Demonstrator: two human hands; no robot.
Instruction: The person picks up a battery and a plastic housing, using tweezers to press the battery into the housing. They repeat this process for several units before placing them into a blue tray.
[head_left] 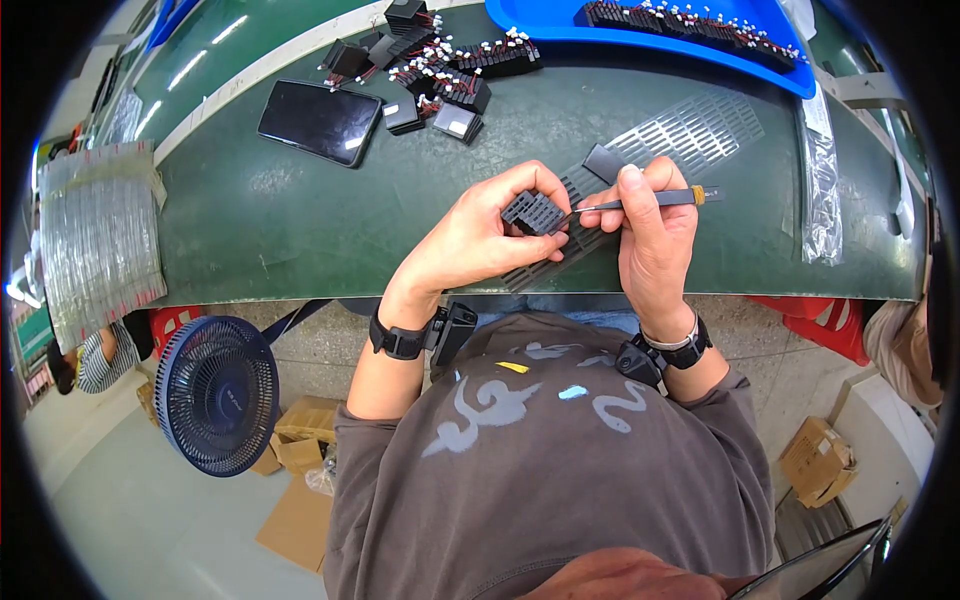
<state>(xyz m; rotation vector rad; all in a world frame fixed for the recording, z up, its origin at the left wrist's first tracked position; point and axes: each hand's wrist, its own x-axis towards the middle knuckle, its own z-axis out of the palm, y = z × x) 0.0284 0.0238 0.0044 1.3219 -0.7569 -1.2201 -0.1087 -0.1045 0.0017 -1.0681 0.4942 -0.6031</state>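
Note:
My left hand is closed around a small block of black slotted plastic pieces, holding it between thumb and fingers above the green table. In my right hand is a pair of dark tweezers, pinched between thumb and fingers. The tweezers' tips point left and reach the right side of the block; whether they grip anything there is too small to tell. Beneath both hands lies a grey sheet with rows of slots, running diagonally. A dark flat rectangular piece rests on it, just beyond my right fingers.
Several black parts with red wires and white connectors are heaped at the back. A black phone lies left of them. More wired parts stand in a blue tray at far right. A clear plastic-wrapped bundle lies right; a fan stands lower left.

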